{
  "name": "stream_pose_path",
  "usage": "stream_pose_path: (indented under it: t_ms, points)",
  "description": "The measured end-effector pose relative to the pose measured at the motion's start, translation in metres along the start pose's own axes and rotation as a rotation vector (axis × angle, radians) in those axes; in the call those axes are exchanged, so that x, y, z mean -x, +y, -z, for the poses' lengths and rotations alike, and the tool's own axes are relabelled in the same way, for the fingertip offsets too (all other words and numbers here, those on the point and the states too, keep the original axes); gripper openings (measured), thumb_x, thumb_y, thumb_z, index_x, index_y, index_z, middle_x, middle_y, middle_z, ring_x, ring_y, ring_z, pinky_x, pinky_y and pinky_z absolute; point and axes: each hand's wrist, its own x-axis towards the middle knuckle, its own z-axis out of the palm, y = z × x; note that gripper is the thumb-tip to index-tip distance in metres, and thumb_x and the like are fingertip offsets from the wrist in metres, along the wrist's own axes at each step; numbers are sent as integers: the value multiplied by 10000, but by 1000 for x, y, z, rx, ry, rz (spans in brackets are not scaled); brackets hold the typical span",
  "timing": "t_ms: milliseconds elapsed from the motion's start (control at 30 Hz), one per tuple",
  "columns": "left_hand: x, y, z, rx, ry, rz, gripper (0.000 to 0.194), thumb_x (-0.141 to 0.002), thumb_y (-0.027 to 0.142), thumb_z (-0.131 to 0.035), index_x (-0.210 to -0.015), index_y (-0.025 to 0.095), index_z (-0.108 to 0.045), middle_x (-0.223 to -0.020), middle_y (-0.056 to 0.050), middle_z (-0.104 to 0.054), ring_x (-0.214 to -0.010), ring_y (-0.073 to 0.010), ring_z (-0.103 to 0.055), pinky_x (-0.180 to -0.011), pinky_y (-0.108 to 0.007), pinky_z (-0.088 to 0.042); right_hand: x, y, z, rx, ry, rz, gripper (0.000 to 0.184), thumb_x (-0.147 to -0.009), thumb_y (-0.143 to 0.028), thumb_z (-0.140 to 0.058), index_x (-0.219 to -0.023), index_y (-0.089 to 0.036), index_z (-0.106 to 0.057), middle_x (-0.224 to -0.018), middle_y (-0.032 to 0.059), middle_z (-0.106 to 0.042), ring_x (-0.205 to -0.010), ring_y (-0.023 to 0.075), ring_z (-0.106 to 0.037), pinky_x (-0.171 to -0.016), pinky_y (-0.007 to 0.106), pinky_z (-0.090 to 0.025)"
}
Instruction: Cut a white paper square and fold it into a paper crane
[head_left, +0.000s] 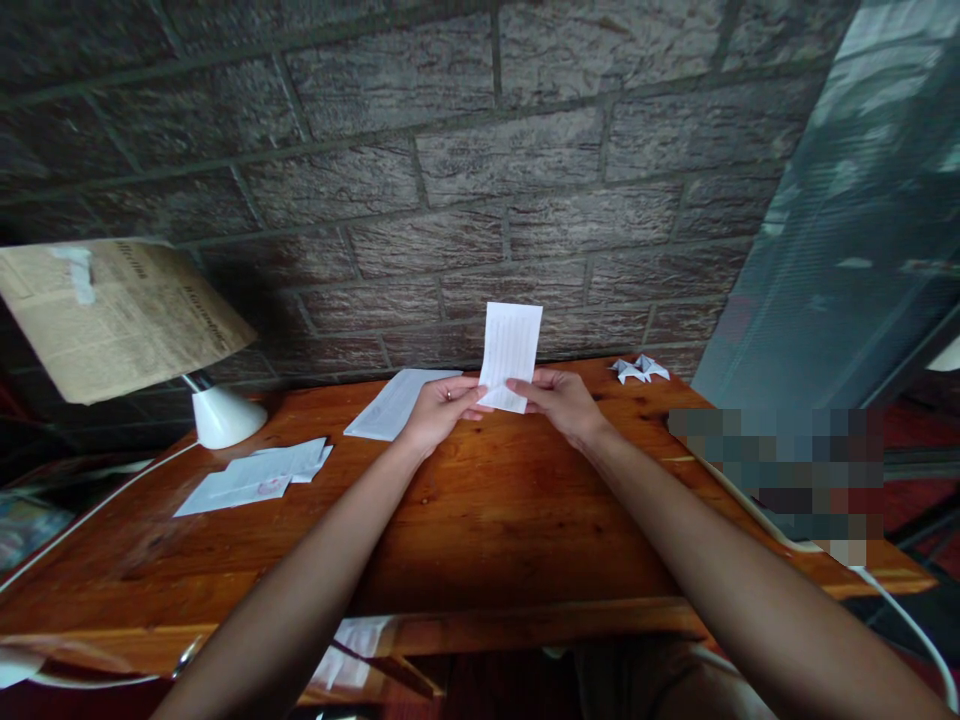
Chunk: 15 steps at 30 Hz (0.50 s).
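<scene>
Up above the far edge of the table [487,520], the left hand [439,412] and right hand [559,400] both pinch the bottom edge of a small lined paper slip [510,355], held upright. Its print is too small to read. At 2 o'clock lie folded paper shapes [637,369], hard to make out; at 9 o'clock, loose sheets [255,475].

No legible text on lampshade [112,315] or lined paper [510,357]

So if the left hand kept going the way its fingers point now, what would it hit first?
The left hand points right, at the folded paper it already pinches; just past that is the right hand. Depth is hard to judge.
</scene>
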Motion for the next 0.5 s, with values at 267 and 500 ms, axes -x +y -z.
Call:
stream_pose_path:
  t_ms: [267, 500]
  points:
    - [2, 4, -3, -1, -6, -12, 448, -586, 396, -846, -933, 134, -737, -843, -92, -760, -721, -197, -719, -624, -265, -537, -1, 2, 1, -4, 5, 10, 332, -587, -376, -845, -823, -161, -754, -870, 56, -763, -734, 166, -690, -737, 297, -563]
    - [0, 4, -1, 39, 87, -42, 435, -564, 381, -859, -898, 130, -739, -764, -71, -753, -666, -169, -701, -625, -267, -538, 2, -2, 1, 85, -63, -105, 282, -636, -338, -839, -813, -135, -753, -800, 68, -754, -670, 137, -693, -648, 232, -573]
